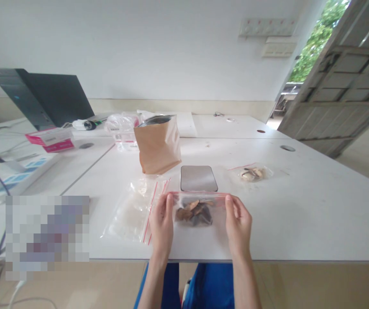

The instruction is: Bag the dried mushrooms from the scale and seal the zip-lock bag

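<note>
Between my two hands stretches a clear zip bag (193, 214) with brown and dark dried slices in its lower part. My left hand (162, 219) pinches the bag's top left corner, and my right hand (238, 219) pinches the top right one. The red zip line runs level between the thumbs; whether it is sealed I cannot tell. Just beyond the bag lies a small scale (199, 178) with a bare metal plate. To the left, beside my left hand, are flat clear zip bags (129, 214) with red strips.
An open-topped brown paper pouch (157, 148) stands behind the scale. Another zip bag (255, 172) with pale dried pieces lies at right. Farther left are a pink-and-white box (55, 139), a power strip (26, 171) with cables, and a black computer case (49, 98). The front left area is blurred out.
</note>
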`<state>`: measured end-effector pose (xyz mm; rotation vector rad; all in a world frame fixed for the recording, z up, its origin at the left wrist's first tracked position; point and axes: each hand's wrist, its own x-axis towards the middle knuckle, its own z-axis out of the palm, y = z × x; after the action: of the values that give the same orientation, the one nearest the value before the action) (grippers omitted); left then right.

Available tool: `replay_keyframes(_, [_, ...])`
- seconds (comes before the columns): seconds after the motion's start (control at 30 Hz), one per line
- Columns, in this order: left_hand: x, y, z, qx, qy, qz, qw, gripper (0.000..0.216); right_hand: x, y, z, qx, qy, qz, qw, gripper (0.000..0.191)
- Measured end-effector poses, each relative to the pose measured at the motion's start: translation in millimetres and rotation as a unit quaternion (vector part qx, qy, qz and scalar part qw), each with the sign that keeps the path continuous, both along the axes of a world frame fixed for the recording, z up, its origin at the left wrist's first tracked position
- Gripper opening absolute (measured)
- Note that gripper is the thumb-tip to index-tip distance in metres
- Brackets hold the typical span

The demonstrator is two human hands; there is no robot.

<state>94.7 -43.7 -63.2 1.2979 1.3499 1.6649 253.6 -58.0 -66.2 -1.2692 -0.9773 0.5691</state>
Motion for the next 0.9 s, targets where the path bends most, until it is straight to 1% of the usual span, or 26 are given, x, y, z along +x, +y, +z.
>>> replay_keyframes(0.07, [-1.7, -0.5, -0.4, 0.006, 0.032, 0.015, 0.999, 0.028, -1.1, 0.8, -3.7, 0.011, 0.014, -0.007, 1.000, 0.031])
replay_keyframes(0.13, [-2.4, -1.4, -0.1, 0.008, 0.043, 0.018, 0.999, 0.028, -2.9, 1.2, -5.6, 0.017, 0.027, -0.013, 0.999, 0.030])
replay_keyframes(0.27, [-0.6, -3.8, -0.2, 0.000, 0.027, 0.011, 1.000, 0.028, -5.7, 0.8, -4.7, 0.021, 0.031, -0.020, 0.999, 0.028])
replay_keyframes(0.4, [0.8, -6.8, -0.7, -0.008, -0.017, 0.013, 1.000, 0.028, -4.8, -1.2, -1.5, 0.007, 0.026, 0.007, 1.000, 0.028])
replay_keyframes(0.57, [0.0, -9.2, 1.2, -0.033, -0.080, -0.036, 0.996, 0.029, -3.6, -4.3, 3.0, -0.002, -0.001, 0.049, 0.999, 0.032])
replay_keyframes(0.7, [0.3, -7.1, -1.4, -0.021, -0.128, -0.065, 0.989, 0.023, -5.5, -3.5, 1.1, 0.018, 0.009, 0.064, 0.998, 0.022])
replay_keyframes(0.8, [-0.8, -5.9, -4.7, -0.028, -0.130, -0.058, 0.989, 0.023, -5.4, -1.5, -3.3, 0.027, 0.046, 0.050, 0.997, 0.021])
replay_keyframes(0.9, [-1.6, -7.6, -4.1, -0.044, -0.124, -0.059, 0.989, 0.024, -4.5, -0.4, -5.8, 0.029, 0.093, -0.002, 0.995, 0.023])
